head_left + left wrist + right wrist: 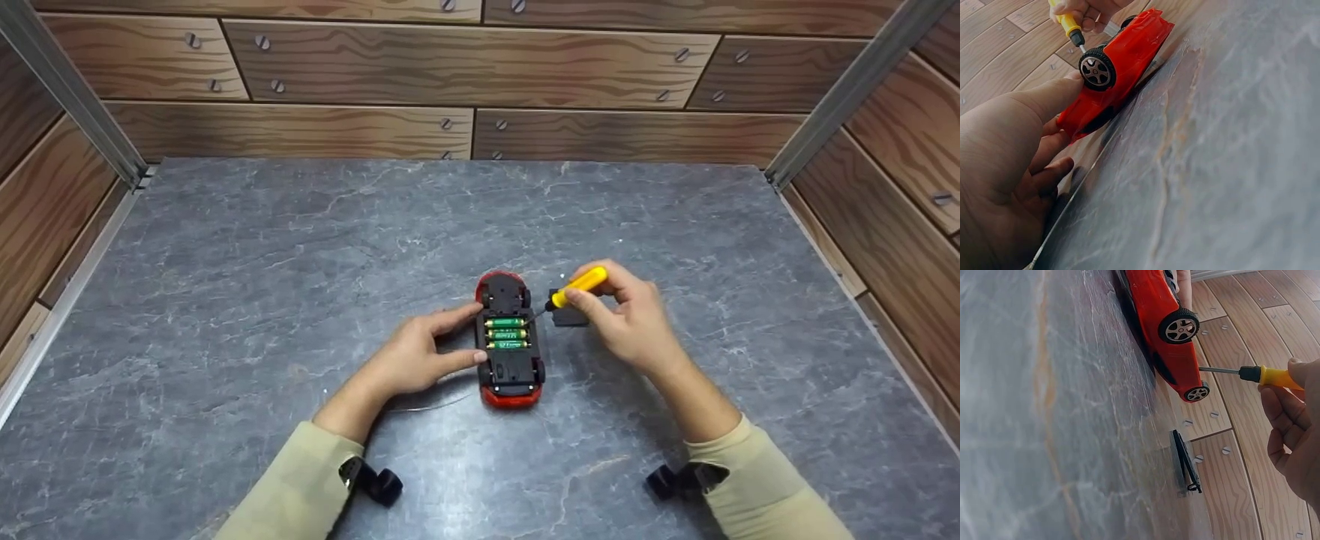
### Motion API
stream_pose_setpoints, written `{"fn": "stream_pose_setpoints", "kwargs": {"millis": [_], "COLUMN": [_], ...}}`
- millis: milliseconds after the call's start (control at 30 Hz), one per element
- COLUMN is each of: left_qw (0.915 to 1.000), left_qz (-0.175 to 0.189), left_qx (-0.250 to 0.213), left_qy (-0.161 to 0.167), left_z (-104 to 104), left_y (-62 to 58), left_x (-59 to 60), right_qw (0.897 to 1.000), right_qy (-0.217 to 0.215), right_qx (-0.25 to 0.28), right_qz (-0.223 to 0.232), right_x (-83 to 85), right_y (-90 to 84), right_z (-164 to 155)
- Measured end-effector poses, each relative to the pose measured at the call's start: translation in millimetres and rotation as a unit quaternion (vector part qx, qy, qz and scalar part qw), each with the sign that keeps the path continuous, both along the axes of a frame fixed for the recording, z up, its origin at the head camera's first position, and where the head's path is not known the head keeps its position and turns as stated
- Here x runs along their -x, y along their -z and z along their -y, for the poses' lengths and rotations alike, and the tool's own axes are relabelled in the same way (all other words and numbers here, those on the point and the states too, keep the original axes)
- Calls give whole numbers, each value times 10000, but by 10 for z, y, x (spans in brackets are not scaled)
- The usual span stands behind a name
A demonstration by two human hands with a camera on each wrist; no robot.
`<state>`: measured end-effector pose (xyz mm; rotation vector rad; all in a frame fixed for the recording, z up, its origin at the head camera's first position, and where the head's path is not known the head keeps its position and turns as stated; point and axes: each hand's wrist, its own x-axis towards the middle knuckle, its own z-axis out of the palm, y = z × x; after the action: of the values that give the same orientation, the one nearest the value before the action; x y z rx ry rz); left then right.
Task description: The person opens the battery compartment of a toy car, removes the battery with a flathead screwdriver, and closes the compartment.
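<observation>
A red toy car lies upside down on the grey marble table, its black underside up. The battery bay is uncovered and shows three green batteries. My left hand grips the car's left side between thumb and fingers; the left wrist view has the car with my thumb by a wheel. My right hand holds a yellow-handled screwdriver, its tip pointing at the car's right side by the batteries. In the right wrist view the screwdriver shaft reaches the car.
A small black battery cover lies flat on the table just right of the car, under my right hand; it also shows as the cover in the right wrist view. Wood-patterned walls enclose the table on three sides.
</observation>
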<state>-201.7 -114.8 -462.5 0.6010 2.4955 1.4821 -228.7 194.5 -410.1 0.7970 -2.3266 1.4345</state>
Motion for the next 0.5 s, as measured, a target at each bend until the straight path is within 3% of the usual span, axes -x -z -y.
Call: {"fn": "stream_pose_setpoints", "kwargs": {"millis": [500], "left_qw": [9999], "left_qz": [106], "left_qx": [-7], "left_qy": [-7], "left_z": [-9], "left_y": [-7], "left_x": [-4], "right_qw": [9998], "right_qy": [34], "right_qx": [-146], "right_qz": [128], "right_x": [-11], "right_y": [0], "right_z": [37]}}
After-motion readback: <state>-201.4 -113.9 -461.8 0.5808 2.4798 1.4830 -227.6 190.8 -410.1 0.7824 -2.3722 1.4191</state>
